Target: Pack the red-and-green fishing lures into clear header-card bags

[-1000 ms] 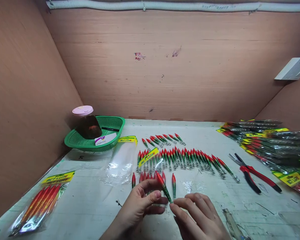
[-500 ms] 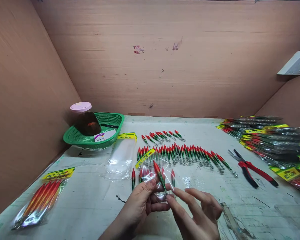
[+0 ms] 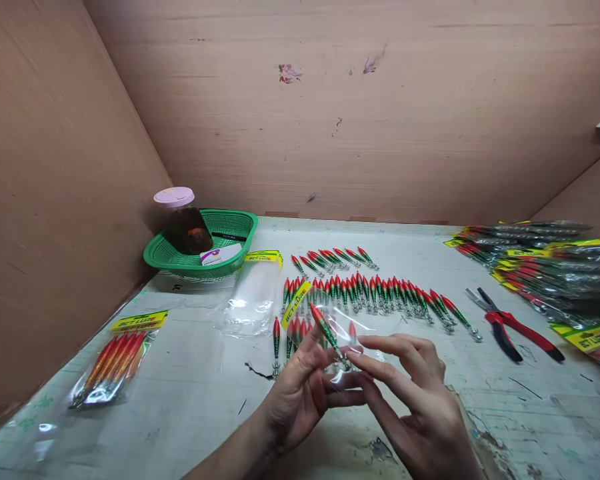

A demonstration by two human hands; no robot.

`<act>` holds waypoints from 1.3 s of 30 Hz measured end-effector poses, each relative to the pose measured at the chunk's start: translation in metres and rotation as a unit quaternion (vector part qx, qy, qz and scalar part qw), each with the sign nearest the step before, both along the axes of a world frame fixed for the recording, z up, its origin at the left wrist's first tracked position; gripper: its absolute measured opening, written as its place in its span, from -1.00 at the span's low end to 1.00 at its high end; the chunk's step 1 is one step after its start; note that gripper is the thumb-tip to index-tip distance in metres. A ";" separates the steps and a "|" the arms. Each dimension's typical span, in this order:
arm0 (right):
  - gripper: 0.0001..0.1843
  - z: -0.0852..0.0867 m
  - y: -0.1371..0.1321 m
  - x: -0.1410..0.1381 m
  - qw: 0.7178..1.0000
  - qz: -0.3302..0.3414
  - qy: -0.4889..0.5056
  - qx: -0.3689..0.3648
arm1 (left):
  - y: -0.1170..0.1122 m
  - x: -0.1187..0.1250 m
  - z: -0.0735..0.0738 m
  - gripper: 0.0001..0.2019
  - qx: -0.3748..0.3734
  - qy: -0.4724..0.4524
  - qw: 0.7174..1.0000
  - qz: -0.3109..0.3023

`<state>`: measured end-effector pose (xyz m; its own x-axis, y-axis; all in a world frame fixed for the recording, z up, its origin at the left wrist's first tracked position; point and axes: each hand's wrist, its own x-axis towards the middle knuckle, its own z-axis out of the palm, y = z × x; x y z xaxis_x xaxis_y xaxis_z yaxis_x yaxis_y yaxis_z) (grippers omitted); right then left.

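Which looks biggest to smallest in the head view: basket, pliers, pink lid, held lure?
1. basket
2. pliers: nearly as long, but thin, and nearer the camera
3. lure and lid: these look alike, so no ranking; the lure is also nearer the camera.

One held lure (image 3: pixel 325 330), one green basket (image 3: pixel 243 250), one jar (image 3: pixel 187 227), one pair of pliers (image 3: pixel 517 327), one orange-lure packet (image 3: pixel 115 357)

The left hand (image 3: pixel 295 400) and right hand (image 3: pixel 430 427) are bare, with slender fingers (image 3: pixel 395 343), the left forearm (image 3: pixel 230 453) bare too.
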<state>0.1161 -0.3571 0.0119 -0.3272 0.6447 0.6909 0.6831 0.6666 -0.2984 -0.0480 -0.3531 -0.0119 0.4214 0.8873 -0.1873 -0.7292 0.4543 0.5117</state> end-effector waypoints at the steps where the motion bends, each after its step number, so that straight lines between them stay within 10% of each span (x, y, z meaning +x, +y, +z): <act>1: -0.67 0.003 0.000 0.000 1.000 0.006 -0.009 -0.004 | 0.000 0.000 0.001 -0.47 0.001 0.001 1.000 -0.001; 22: -0.75 -0.003 0.003 0.004 0.997 -0.050 0.060 -0.018 | 0.006 -0.002 -0.003 -0.77 -0.077 -0.001 0.992 0.100; 32: -0.88 -0.061 0.021 0.013 0.978 0.020 -0.132 -0.160 | 0.015 -0.008 0.000 -0.82 -0.104 0.021 0.980 0.166; 39: -0.77 0.018 -0.003 0.060 0.988 0.066 -0.005 -0.139 | 0.015 -0.007 -0.002 -0.81 -0.120 0.035 0.981 0.149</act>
<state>0.1759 -0.3603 0.0294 -0.4272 0.7607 0.4887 0.6000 0.6428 -0.4762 -0.0545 -0.3377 -0.0138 0.1286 0.8956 -0.4258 -0.8145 0.3404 0.4699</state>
